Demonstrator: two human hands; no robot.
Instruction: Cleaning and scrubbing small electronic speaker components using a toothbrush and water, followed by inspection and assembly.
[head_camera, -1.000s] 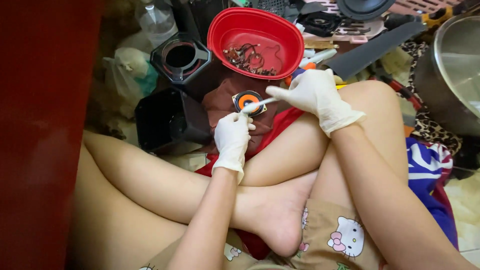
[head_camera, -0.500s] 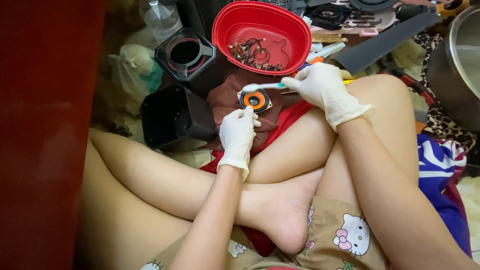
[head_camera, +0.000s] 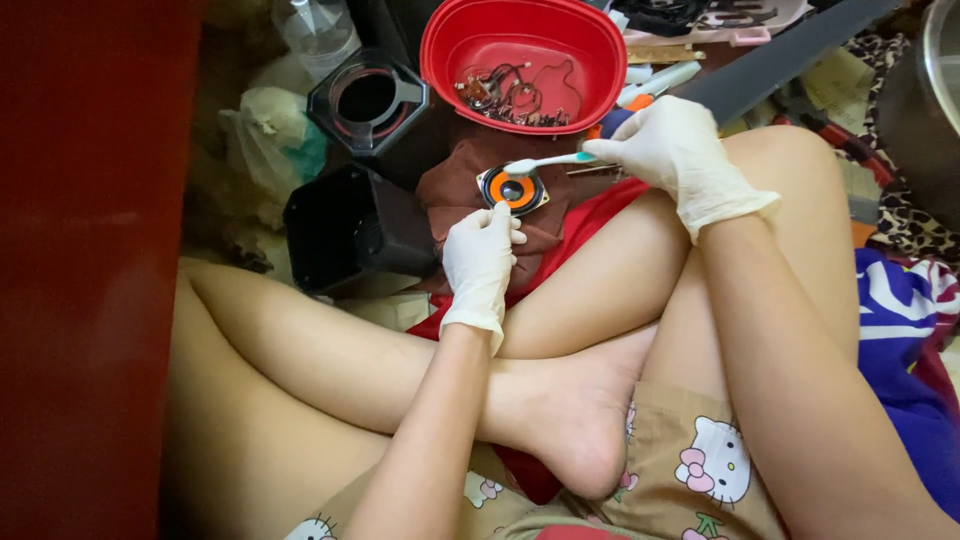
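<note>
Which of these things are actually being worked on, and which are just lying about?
In use: small orange speaker, toothbrush in right hand, left hand steadying it, brown cloth beneath.

Lying about: red bowl of wired parts, black speaker housings, plastic bottle.

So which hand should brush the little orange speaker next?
Probably the right hand: it already grips the toothbrush, with the bristle end just above the orange speaker. The left hand sits at the speaker's near edge, steadying it.
</note>
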